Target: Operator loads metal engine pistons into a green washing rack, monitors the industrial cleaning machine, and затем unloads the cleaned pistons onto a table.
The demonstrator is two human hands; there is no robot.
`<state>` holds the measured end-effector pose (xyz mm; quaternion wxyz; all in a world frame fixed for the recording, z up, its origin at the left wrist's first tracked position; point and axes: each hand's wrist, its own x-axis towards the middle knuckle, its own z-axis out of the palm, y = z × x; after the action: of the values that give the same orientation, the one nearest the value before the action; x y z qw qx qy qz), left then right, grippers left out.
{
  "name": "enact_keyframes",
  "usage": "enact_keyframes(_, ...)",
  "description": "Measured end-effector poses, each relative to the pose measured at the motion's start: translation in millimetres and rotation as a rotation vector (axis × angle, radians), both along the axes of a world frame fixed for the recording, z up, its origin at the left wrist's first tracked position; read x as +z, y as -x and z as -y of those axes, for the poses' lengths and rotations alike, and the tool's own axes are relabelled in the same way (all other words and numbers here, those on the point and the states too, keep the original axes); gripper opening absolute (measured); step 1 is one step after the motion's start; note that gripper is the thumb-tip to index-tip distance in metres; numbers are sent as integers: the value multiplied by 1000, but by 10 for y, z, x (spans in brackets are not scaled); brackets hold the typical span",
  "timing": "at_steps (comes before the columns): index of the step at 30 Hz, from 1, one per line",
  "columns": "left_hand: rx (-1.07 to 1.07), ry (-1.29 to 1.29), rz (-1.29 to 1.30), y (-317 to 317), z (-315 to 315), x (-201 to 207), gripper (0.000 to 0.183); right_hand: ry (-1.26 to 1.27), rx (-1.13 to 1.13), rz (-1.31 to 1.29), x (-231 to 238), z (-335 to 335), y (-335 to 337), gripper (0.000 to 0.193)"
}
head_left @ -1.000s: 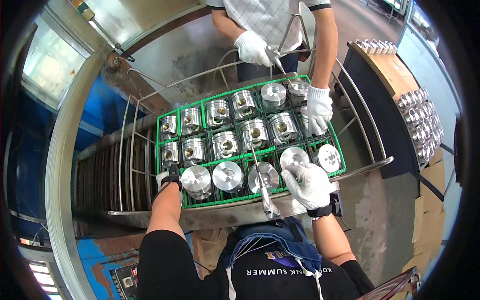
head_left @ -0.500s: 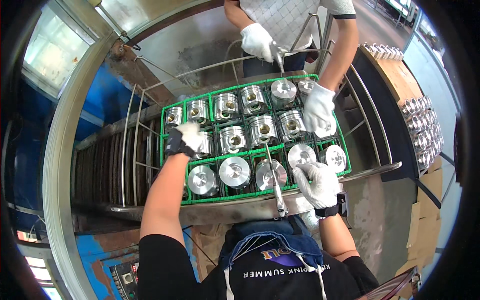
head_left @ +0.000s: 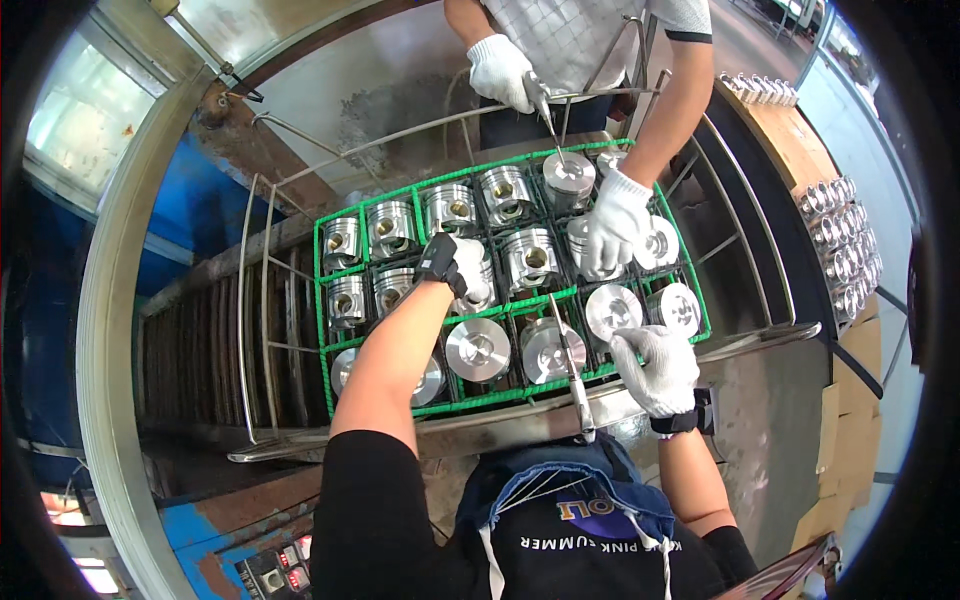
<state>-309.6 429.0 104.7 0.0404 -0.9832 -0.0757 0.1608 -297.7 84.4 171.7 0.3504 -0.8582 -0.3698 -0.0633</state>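
Shiny metal pistons sit in rows in a wire basket with green-wrapped edges (head_left: 322,305). My left hand (head_left: 466,266), in a white glove with a black wrist strap, reaches over a middle-row piston (head_left: 484,288); its fingers are hidden. Also white-gloved, my right hand (head_left: 657,368) is at the basket's near right edge, beside a flat-topped piston (head_left: 613,312). Its fingers are curled, and what they may hold does not show. A slim metal tool (head_left: 577,385) leans over the near edge, its thin tip among the pistons.
Across the basket, a co-worker's gloved hand (head_left: 502,73) holds a similar slim tool (head_left: 541,102); their other hand (head_left: 617,225) touches a piston. Metal rails (head_left: 245,330) surround the basket. More pistons (head_left: 842,245) stand on a bench at the right, with cardboard (head_left: 848,430) below.
My left hand has moved right along the middle row to another piston. The co-worker's lower hand has shifted left. My right hand remains by the near right pistons.
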Motion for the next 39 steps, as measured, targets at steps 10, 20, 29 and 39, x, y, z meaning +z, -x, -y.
enact_keyframes(10, 293, 212, 398, 334, -608, 97, 41, 37, -45, -25, 57, -35, 32, 13)
enact_keyframes(20, 234, 64, -341, 674, -1138, -241, 67, 67, -54, -79, 33, -26, 18, 17)
enact_keyframes(29, 184, -12, -165, 632, -429, 575, 45, 130, -86, -103, 2, 46, 1, 20)
enact_keyframes(39, 91, 442, 474, -703, 200, -1100, 44, 87, -37, -68, 37, -79, 34, 17)
